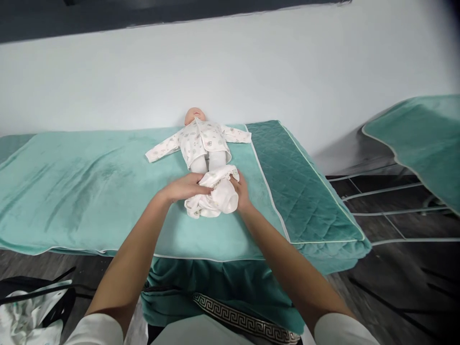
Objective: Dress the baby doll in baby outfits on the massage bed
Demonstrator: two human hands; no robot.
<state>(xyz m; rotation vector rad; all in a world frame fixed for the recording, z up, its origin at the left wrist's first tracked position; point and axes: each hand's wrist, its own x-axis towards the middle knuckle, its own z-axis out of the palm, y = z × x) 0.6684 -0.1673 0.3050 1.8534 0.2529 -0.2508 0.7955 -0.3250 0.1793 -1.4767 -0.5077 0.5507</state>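
A baby doll (194, 115) lies on its back on the green bed, its head toward the wall. It wears a white printed jacket (205, 139) with both sleeves spread wide. Bunched around the lower ends of its pale legs (216, 160) is a pair of white printed baby pants (223, 194). My left hand (189, 187) grips the pants from the left, thumb on top of the cloth. On the other side my right hand (241, 189) has its fingers curled into the gathered fabric near the leg. The doll's feet are hidden in the cloth.
The bed (89, 191) has a darker quilted pad (298, 187) at its right end. A white wall (230, 72) stands behind it. To the right is a metal frame (388, 189) with green cloth (427, 139). White printed clothes (30, 311) lie at lower left.
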